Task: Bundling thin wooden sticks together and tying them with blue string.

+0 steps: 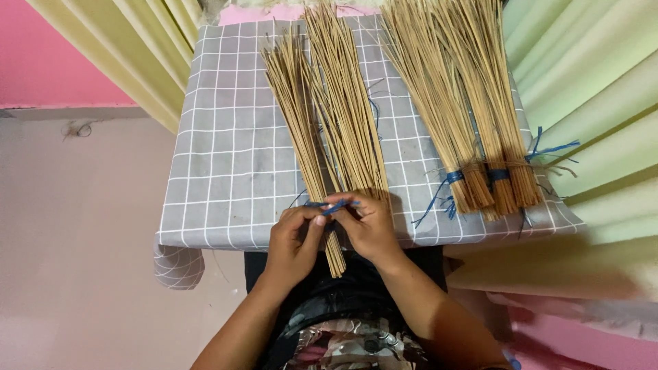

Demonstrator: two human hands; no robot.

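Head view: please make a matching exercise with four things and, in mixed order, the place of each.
Things:
1. blue string
2. tied bundles
3. loose sticks
4. checked cloth

Places:
A. covering the table
B. on the right side of the cloth
C. pinched between left hand and right hand
D. middle of the cloth, fanning away from the hands

Pairs: 1-C, 2-B, 3-D, 4-A

Loose stick bundles point(322, 116) left on the table point(219, 171), tied bundles point(473, 137) right.
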